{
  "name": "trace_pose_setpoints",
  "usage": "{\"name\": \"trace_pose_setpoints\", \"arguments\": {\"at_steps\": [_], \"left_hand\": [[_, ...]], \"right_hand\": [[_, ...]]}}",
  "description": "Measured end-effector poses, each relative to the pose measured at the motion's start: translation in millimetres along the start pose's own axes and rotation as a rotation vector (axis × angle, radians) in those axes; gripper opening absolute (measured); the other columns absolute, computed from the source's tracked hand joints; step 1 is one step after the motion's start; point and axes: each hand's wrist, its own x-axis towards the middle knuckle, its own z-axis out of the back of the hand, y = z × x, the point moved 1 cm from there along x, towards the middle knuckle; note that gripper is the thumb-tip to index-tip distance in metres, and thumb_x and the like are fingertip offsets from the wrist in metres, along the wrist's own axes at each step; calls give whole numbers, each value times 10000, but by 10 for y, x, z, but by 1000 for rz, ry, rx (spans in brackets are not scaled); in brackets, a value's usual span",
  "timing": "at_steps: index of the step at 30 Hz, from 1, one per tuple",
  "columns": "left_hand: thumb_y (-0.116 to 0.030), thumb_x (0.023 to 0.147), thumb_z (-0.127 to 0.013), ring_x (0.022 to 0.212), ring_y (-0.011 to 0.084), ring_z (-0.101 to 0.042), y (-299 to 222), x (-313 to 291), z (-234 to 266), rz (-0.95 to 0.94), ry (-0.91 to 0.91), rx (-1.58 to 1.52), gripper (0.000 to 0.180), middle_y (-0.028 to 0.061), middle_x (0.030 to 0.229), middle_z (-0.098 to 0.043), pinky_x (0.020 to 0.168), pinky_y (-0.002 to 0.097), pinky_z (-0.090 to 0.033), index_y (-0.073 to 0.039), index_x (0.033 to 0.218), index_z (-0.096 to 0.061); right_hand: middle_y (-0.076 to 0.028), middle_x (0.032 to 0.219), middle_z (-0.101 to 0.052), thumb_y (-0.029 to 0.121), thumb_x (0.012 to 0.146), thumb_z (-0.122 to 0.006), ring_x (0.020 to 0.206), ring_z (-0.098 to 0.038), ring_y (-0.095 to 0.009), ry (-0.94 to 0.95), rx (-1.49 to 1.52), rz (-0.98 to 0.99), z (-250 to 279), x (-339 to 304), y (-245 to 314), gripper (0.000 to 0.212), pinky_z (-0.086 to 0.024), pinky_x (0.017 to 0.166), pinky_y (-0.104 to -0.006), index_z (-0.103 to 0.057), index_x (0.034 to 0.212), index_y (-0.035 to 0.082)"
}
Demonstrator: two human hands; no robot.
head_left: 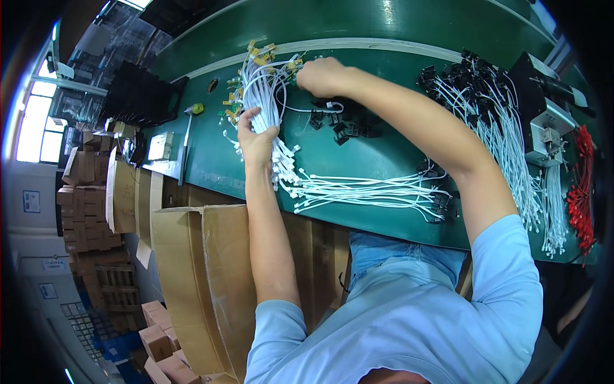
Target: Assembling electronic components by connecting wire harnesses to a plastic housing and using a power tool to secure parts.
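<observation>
A thick bundle of white cables [261, 95] with yellow ends [261, 51] lies across the left part of the green bench. My left hand [258, 142] is closed around its lower half, thumb on the right side and fingers on the left. White plugs [286, 168] fan out below that hand. My right hand [323, 75] is closed in a pinch at the upper right of the bundle, where a white cable with a yellow end reaches its fingers; the fingertips are partly hidden. Small black clip-like parts [347, 130] sit in a loose pile below my right forearm.
A row of white cables with black ends [371, 191] lies along the near edge of the green bench [377, 157]. To the right are a large heap of black-ended white cables [495, 121], a bench machine [547, 128] and red cables [582, 185]. An open cardboard box [211, 275] stands at my left.
</observation>
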Motion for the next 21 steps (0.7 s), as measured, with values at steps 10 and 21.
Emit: {"name": "trace_pose_setpoints", "arguments": {"at_steps": [10,21], "left_hand": [[127,660,-688,919,219,-635,53,-2,107,64,12,-265,655,140,1103,-591,802,320,-535,-16,1248,-437],[129,707,-690,831,196,-666,105,51,258,39,-51,-476,655,149,1028,-641,741,289,-553,-25,1274,-400]], "right_hand": [[-159,1153,-671,66,849,-559,1059,-654,-343,65,66,-5,-104,517,4,272,-550,830,-449,-693,1086,68],[-169,983,-694,61,779,-620,917,-675,-362,33,85,51,85,615,-40,191,-546,741,-469,-709,947,79]]}}
